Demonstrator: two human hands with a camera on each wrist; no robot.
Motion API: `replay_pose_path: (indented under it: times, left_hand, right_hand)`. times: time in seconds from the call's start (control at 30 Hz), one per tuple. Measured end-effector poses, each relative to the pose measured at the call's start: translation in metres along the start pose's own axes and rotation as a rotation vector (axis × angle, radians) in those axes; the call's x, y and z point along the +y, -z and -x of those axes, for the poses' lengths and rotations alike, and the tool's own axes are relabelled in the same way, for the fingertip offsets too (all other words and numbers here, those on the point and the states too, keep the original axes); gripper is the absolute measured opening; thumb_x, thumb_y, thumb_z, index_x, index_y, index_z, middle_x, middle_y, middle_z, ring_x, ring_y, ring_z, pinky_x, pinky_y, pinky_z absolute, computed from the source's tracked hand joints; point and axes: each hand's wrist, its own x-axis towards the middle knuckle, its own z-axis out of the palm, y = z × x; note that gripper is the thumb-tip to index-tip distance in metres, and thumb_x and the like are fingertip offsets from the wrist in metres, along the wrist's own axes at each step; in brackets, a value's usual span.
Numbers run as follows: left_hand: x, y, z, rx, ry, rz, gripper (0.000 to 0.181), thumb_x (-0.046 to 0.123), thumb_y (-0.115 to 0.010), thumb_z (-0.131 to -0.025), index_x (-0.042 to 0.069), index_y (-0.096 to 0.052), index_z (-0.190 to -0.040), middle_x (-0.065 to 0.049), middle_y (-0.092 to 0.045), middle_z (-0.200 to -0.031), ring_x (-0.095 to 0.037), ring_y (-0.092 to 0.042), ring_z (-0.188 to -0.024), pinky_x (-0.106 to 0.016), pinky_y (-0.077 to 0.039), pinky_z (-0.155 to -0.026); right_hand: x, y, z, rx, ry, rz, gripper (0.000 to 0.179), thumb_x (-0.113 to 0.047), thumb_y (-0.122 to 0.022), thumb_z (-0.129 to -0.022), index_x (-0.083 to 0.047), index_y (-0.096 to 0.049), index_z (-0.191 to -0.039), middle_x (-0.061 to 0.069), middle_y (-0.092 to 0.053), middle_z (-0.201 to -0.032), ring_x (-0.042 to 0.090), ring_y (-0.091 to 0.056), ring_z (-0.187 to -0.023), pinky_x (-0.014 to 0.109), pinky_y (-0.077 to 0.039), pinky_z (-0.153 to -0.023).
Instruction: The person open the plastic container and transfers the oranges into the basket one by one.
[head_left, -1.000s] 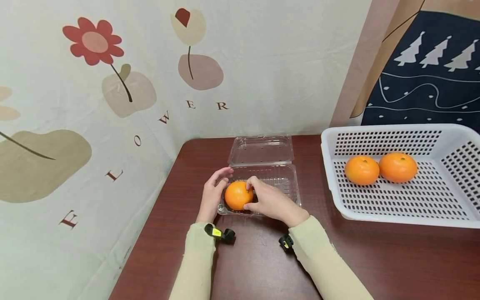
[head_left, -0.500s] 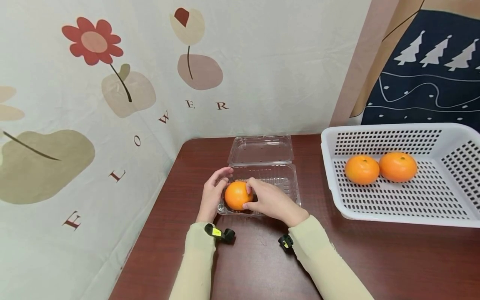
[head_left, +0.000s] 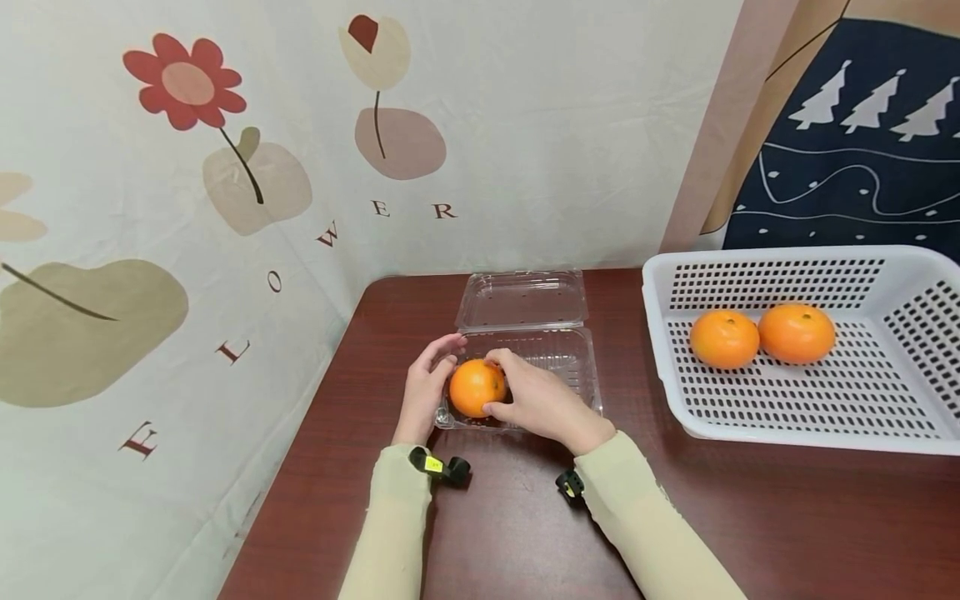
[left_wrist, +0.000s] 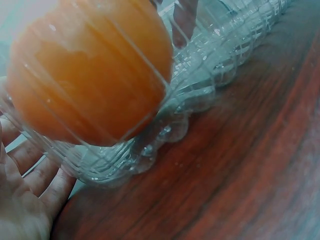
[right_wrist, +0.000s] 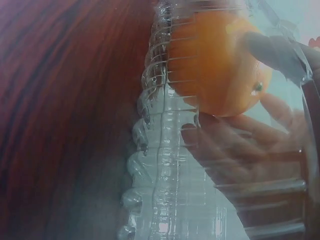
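In the head view an orange [head_left: 477, 388] sits at the left end of a clear plastic clamshell box [head_left: 558, 358], whose lid [head_left: 522, 300] lies folded back. My right hand [head_left: 543, 402] reaches over the box and holds the orange from its right side, thumb in front and index finger behind. Through the box wall, the right wrist view gives the orange [right_wrist: 217, 65] with its green stem spot. My left hand [head_left: 427, 387] stands along the box's left end. The left wrist view has this hand [left_wrist: 30, 185] with extended fingers beside the clear wall.
To the right stands a white perforated basket [head_left: 806, 425]. Two more oranges, one left [head_left: 724, 339] and one right [head_left: 797, 333], lie in it. The dark red wooden table [head_left: 510, 517] meets a printed cloth wall [head_left: 540, 183] behind the box and on the left.
The orange has turned slightly in place and risen a little, and its stem spot now shows beside my right fingers. My right index finger has shifted. My left hand stays put.
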Motion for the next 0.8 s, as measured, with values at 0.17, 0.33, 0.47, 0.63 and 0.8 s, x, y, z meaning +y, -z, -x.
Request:
replay_pose_path:
  times: [0.17,0.33,0.47,0.63,0.8]
  left_hand:
    - [-0.004,0.001,-0.002,0.001,0.014,0.026,0.031,0.001,-0.046,-0.090,0.002,-0.053,-0.120,-0.015,-0.054,-0.119,-0.028,-0.048,-0.109,-0.026,-0.041,-0.089]
    - [-0.013,0.002,-0.004,0.004,0.011,0.025,0.031,0.004,-0.046,-0.090,0.006,-0.054,-0.121,-0.011,-0.055,-0.119,-0.025,-0.049,-0.109,-0.025,-0.042,-0.088]
    - [-0.010,0.002,-0.002,0.002,0.019,0.036,0.031,0.004,-0.047,-0.090,0.006,-0.053,-0.121,-0.011,-0.054,-0.119,-0.027,-0.048,-0.109,-0.025,-0.043,-0.086]
    - [0.002,-0.001,0.002,-0.007,0.024,0.021,0.032,0.002,-0.045,-0.090,0.002,-0.052,-0.121,-0.015,-0.053,-0.120,-0.030,-0.047,-0.110,-0.026,-0.044,-0.085]
    - [0.010,-0.003,0.005,-0.005,0.023,-0.015,0.033,0.003,-0.044,-0.091,0.001,-0.050,-0.123,-0.017,-0.051,-0.122,-0.032,-0.046,-0.111,-0.025,-0.044,-0.085]
  right_hand:
    - [0.001,-0.002,-0.001,-0.009,0.017,0.017,0.061,-0.039,-0.065,-0.077,-0.022,-0.037,-0.129,-0.004,-0.047,-0.122,0.010,-0.051,-0.100,0.032,-0.044,-0.083]
    - [0.001,-0.003,0.001,-0.034,0.030,0.025,0.067,-0.038,-0.067,-0.076,-0.023,-0.035,-0.133,-0.002,-0.046,-0.124,0.012,-0.050,-0.104,0.034,-0.044,-0.085]
    - [0.000,-0.004,0.002,-0.055,0.036,0.017,0.071,-0.036,-0.069,-0.075,-0.024,-0.033,-0.134,-0.002,-0.045,-0.125,0.014,-0.049,-0.106,0.035,-0.043,-0.086]
    - [0.001,-0.005,0.003,-0.056,0.035,0.008,0.074,-0.036,-0.070,-0.074,-0.025,-0.031,-0.136,-0.003,-0.043,-0.127,0.014,-0.049,-0.106,0.035,-0.044,-0.085]
    - [0.001,-0.006,0.001,-0.053,0.058,0.007,0.077,-0.036,-0.071,-0.072,-0.027,-0.030,-0.137,-0.006,-0.042,-0.129,0.012,-0.049,-0.106,0.035,-0.044,-0.084]
